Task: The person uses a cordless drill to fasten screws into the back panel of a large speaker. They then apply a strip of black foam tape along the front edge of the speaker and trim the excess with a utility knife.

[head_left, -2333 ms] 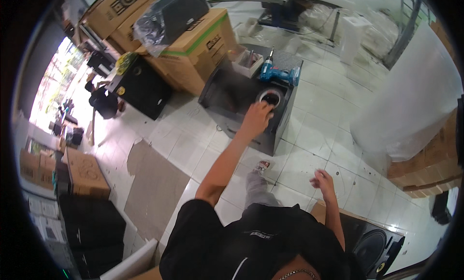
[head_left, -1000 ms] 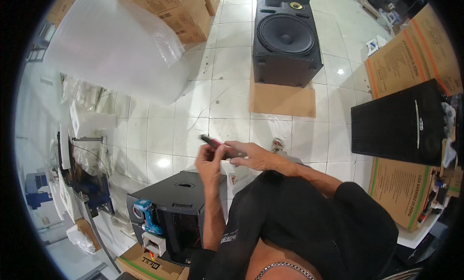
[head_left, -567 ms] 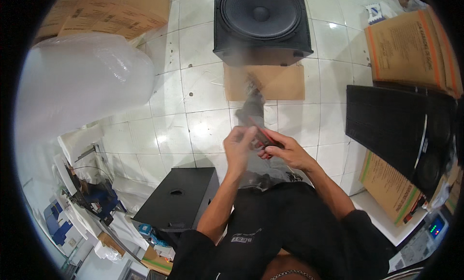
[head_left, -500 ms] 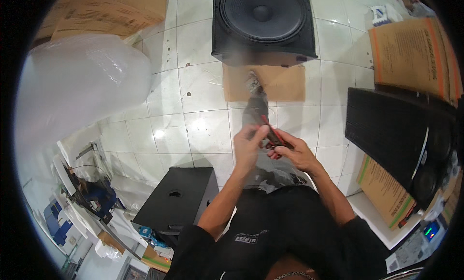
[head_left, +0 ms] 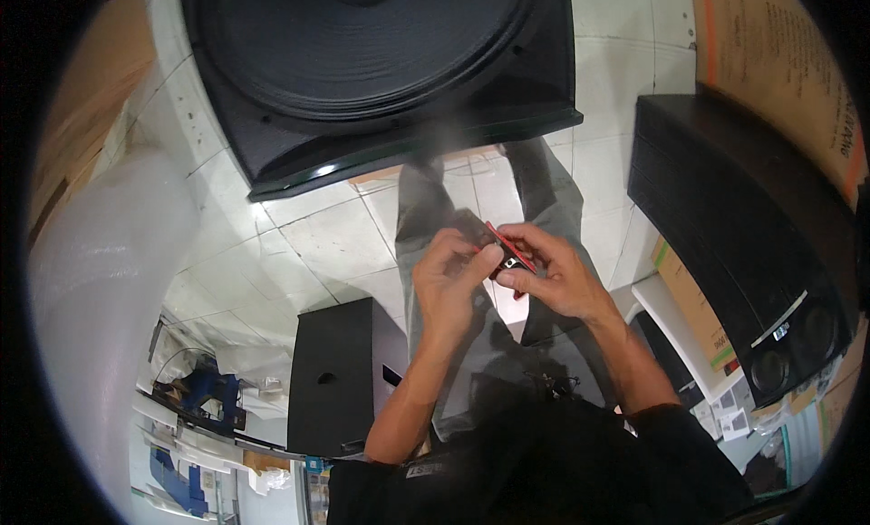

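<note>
In front of my lap, both hands hold a small red-and-black hand tool [head_left: 510, 262] with a bright metal piece on it. Its exact kind is hard to make out. My left hand [head_left: 450, 276] is closed on the tool's left side, with the thumb laid over it. My right hand [head_left: 560, 273] grips the other side, its thumb on the near edge and fingers along the red edge. Beyond my hands and feet stands a large black speaker cabinet [head_left: 317, 158] with its round cone facing up.
A black box-shaped cabinet [head_left: 331, 375] stands at my left. On the right is a long black speaker [head_left: 725, 217], near a brown carton [head_left: 770, 67]. Clear plastic wrap [head_left: 100, 280] bulges at the far left. White tiles [head_left: 331, 240] cover the floor.
My view has shifted toward the speaker cabinet, which looks much larger and closer. Both legs now show below my hands. The hands stay together on the tool, with the fingers shifted around it.
</note>
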`<state>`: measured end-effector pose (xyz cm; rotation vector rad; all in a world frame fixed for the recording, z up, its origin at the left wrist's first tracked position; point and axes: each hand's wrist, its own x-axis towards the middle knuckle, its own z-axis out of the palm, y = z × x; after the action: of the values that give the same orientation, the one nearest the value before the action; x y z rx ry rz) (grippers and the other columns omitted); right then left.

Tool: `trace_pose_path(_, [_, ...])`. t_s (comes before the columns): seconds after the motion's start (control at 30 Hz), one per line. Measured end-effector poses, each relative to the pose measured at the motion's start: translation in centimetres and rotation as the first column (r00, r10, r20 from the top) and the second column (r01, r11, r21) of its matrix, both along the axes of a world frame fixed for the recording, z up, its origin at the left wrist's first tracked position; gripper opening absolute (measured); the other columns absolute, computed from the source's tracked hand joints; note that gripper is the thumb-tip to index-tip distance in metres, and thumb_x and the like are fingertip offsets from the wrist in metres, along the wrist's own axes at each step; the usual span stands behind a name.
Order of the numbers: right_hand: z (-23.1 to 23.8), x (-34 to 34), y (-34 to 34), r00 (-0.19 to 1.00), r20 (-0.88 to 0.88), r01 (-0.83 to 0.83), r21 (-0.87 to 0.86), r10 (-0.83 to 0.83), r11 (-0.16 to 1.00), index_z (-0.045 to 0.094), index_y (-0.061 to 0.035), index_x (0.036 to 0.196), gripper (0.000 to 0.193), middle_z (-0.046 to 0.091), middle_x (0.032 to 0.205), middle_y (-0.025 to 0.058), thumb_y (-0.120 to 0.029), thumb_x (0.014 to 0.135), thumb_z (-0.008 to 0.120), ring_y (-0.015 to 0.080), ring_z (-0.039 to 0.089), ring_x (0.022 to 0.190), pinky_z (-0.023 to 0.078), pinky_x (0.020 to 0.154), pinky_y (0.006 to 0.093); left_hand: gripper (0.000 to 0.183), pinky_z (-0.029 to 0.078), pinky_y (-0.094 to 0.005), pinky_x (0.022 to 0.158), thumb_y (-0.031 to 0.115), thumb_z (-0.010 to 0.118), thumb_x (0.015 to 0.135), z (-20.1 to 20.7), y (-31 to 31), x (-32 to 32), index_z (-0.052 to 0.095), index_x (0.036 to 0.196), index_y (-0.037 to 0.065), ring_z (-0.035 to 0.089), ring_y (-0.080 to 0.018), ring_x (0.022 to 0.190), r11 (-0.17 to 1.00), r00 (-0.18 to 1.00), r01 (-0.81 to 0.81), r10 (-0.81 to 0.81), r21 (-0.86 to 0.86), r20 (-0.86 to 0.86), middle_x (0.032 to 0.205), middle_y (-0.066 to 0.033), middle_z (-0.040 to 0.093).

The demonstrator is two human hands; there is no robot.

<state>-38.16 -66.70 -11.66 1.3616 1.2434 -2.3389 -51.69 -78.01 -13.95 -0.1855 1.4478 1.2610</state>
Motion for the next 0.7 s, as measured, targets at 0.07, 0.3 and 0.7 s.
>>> trace_pose_path(0.07, [-2.3, 0.6, 2.1, 0.999, -0.052, -0.003, 0.057, 0.006, 0.998, 0.055, -0.002, 0.138, 0.051, 0.069, 0.116, 0.0124, -0.014, 0.092, 0.073, 0.02, 0.065, 0.11, 0.052, 0.093, 0.0356, 0.016, 0.047, -0.0265, 0.08, 0.007, 0.08, 0.085, -0.8, 1.7, 1.3, 0.066, 0.087, -0.001, 0.06, -0.0136, 0.085, 0.998, 0.993, 0.054, -0.055, -0.013, -0.109, 0.092, -0.0038, 0.062])
trace_pose_path(0.3, [-8.2, 7.3, 16.0, 0.987, -0.004, -0.156, 0.212, 0.161, 0.965, 0.055, -0.0067, 0.143, 0.055, 0.068, 0.113, 0.012, -0.032, 0.095, 0.069, 0.0209, 0.065, 0.098, 0.054, 0.086, 0.0361, 0.025, 0.048, -0.0297, 0.069, 0.01, 0.083, 0.081, -4.7, 9.3, 4.9, 0.075, 0.103, 0.003, 0.062, -0.0188, 0.082, 0.928, 0.769, 0.368, -0.336, -0.053, -0.544, 0.095, -0.0099, 0.069])
trace_pose_path(0.7, [-15.0, 11.8, 24.4, 0.898, -0.23, -0.371, 0.058, 0.374, 0.927, 0.04, -0.0054, 0.155, 0.079, 0.067, 0.12, 0.0193, -0.005, 0.083, 0.073, 0.0194, 0.066, 0.091, 0.056, 0.073, 0.0339, 0.029, 0.035, -0.0306, 0.057, 0.011, 0.088, 0.069, -9.9, 14.0, 5.5, 0.078, 0.096, 0.016, 0.048, -0.0156, 0.068, 0.795, -0.013, 0.44, -0.458, -0.417, -0.889, 0.082, 0.0008, 0.062])
